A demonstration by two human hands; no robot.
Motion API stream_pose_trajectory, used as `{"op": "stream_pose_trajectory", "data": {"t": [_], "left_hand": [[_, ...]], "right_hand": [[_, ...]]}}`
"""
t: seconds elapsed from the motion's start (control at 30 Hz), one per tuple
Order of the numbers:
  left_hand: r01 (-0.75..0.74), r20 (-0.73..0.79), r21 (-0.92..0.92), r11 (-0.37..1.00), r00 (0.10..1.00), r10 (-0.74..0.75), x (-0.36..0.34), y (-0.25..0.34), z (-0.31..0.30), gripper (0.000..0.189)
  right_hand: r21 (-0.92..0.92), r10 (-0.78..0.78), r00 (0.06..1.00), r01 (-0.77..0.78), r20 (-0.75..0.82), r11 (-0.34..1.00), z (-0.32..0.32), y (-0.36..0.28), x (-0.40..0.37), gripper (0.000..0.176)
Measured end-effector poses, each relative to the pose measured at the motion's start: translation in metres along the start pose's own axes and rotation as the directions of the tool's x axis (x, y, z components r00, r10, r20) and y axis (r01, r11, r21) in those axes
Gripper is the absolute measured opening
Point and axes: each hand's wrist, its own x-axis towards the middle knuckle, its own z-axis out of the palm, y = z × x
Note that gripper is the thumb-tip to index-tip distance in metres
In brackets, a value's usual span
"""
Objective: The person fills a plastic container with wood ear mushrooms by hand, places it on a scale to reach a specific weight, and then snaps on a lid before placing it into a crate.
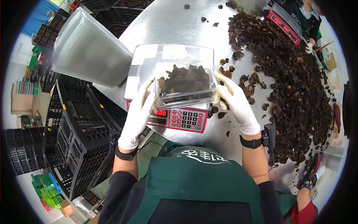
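A clear plastic clamshell box [186, 96] with dark wood ear mushrooms [185, 79] inside is held up in front of me. My left hand [140, 110], in a white glove, grips its left side. Its right side is gripped by my right hand [233, 99], gloved the same way. Both hands are closed on the box's edges. Below the box is a digital scale [147, 56] with a pale platform and a red keypad panel [186, 119]; part of its red display shows zeros. Some loose mushroom pieces [214, 109] lie on the metal table beside my right hand.
A large heap of wood ear mushrooms [291, 82] covers the right of the metal table [156, 26]. Stacked clear plastic boxes [89, 48] stand at left, above black crates [85, 138]. Another scale [285, 22] sits at upper right. Co-workers' gloved hands [309, 47] show at the right edge.
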Motion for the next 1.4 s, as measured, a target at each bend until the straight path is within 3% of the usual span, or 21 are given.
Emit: {"op": "stream_pose_trajectory", "data": {"t": [0.07, 0.1, 0.13, 0.23, 0.33, 0.4, 0.43, 0.47, 0.57, 0.63, 0.77, 0.87, 0.93, 1.03, 1.07, 1.13, 1.17, 1.27, 1.3, 1.33, 1.4], "left_hand": [[0.028, -0.025, 0.097, 0.995, 0.999, -0.026, -0.004, 0.007, 0.002, 0.056], [-0.073, 0.005, 0.208, 0.975, 0.997, 0.073, -0.001, -0.007, 0.004, 0.058], [0.015, 0.012, 0.183, 0.983, 1.0, -0.018, -0.004, -0.008, 0.006, 0.061], [0.056, 0.088, -0.082, 0.995, 0.995, -0.049, -0.009, -0.017, 0.008, 0.063], [-0.008, 0.075, -0.408, 0.913, 0.996, 0.042, 0.0, -0.037, 0.017, 0.058], [-0.046, 0.062, -0.513, 0.857, 0.994, 0.09, 0.01, -0.054, 0.023, 0.055], [-0.144, 0.014, -0.559, 0.817, 0.983, 0.183, 0.01, -0.055, 0.029, 0.059], [-0.091, -0.03, -0.611, 0.787, 0.995, 0.092, 0.006, -0.051, 0.039, 0.063], [-0.102, 0.038, -0.57, 0.815, 0.988, 0.15, -0.033, -0.016, 0.021, 0.066], [-0.135, 0.024, -0.555, 0.821, 0.984, 0.178, -0.056, -0.008, 0.009, 0.073], [-0.276, -0.142, -0.414, 0.868, 0.961, 0.238, -0.104, 0.017, -0.028, 0.078], [-0.289, -0.346, -0.502, 0.815, 0.931, 0.117, -0.145, 0.053, -0.084, 0.077], [-0.37, -0.519, -0.429, 0.824, 0.848, 0.11, -0.166, 0.041, -0.135, 0.073], [-0.493, -0.788, -0.127, 0.861, 0.577, 0.214, -0.215, 0.02, -0.213, 0.067], [-0.414, -0.861, 0.005, 0.91, 0.462, 0.215, -0.235, 0.013, -0.237, 0.067], [-0.286, -0.957, 0.06, 0.956, 0.257, 0.137, -0.273, -0.002, -0.277, 0.067], [-0.167, -0.966, 0.127, 0.978, 0.204, 0.16, -0.298, -0.024, -0.301, 0.064], [0.007, -0.999, 0.036, 0.999, -0.032, 0.036, -0.352, -0.081, -0.351, 0.062], [0.323, -0.999, -0.043, 0.946, -0.045, -0.03, -0.371, -0.097, -0.362, 0.059], [0.603, -0.993, -0.116, 0.789, -0.078, -0.086, -0.378, -0.101, -0.366, 0.058], [0.98, -0.992, 0.02, 0.2, -0.005, 0.126, -0.375, -0.111, -0.38, 0.053]], "right_hand": [[-0.07, -0.004, 1.0, 0.005, 0.021, 0.998, -0.002, 0.0, 0.0, 0.055], [-0.08, -0.008, 0.999, 0.01, 0.031, 0.997, 0.001, 0.003, -0.002, 0.058], [-0.033, 0.016, 0.999, -0.015, 0.032, 0.999, 0.001, 0.004, -0.003, 0.061], [-0.025, 0.002, 1.0, -0.002, 0.019, 1.0, 0.0, 0.012, -0.006, 0.065], [-0.019, 0.001, 1.0, -0.002, -0.015, 1.0, 0.009, 0.005, -0.006, 0.067], [-0.025, -0.019, 0.998, 0.018, -0.052, 1.0, 0.011, 0.009, -0.001, 0.065], [0.059, -0.04, 0.995, 0.046, -0.09, 0.997, 0.009, 0.019, 0.003, 0.065], [0.054, -0.065, 0.994, 0.069, -0.083, 0.996, 0.009, 0.02, 0.001, 0.065], [0.133, -0.069, 0.986, 0.089, -0.149, 0.987, 0.021, 0.014, -0.018, 0.066], [0.015, -0.129, 0.984, 0.132, -0.123, 0.991, 0.029, -0.001, -0.028, 0.068], [-0.129, -0.233, 0.972, 0.228, -0.027, 0.965, 0.067, -0.049, -0.033, 0.071], [-0.11, -0.269, 0.949, 0.288, 0.163, 0.951, 0.114, -0.079, -0.04, 0.072], [-0.164, -0.352, 0.895, 0.404, 0.274, 0.9, 0.128, -0.084, -0.03, 0.068], [-0.249, -0.251, 0.944, 0.302, 0.215, 0.92, 0.134, -0.088, -0.033, 0.058], [-0.254, -0.212, 0.952, 0.266, 0.222, 0.93, 0.125, -0.082, -0.031, 0.056], [-0.278, -0.152, 0.967, 0.206, 0.203, 0.938, 0.109, -0.072, -0.028, 0.055], [-0.295, -0.132, 0.975, 0.18, 0.177, 0.938, 0.102, -0.068, -0.027, 0.054], [-0.306, -0.113, 0.989, 0.138, 0.097, 0.942, 0.087, -0.058, -0.03, 0.05], [-0.313, -0.132, 0.987, 0.154, 0.09, 0.937, 0.077, -0.05, -0.029, 0.049], [-0.318, -0.152, 0.985, 0.171, 0.084, 0.932, 0.072, -0.045, -0.031, 0.047], [-0.334, -0.148, 0.987, 0.162, 0.067, 0.929, 0.067, -0.04, -0.036, 0.045]]}}
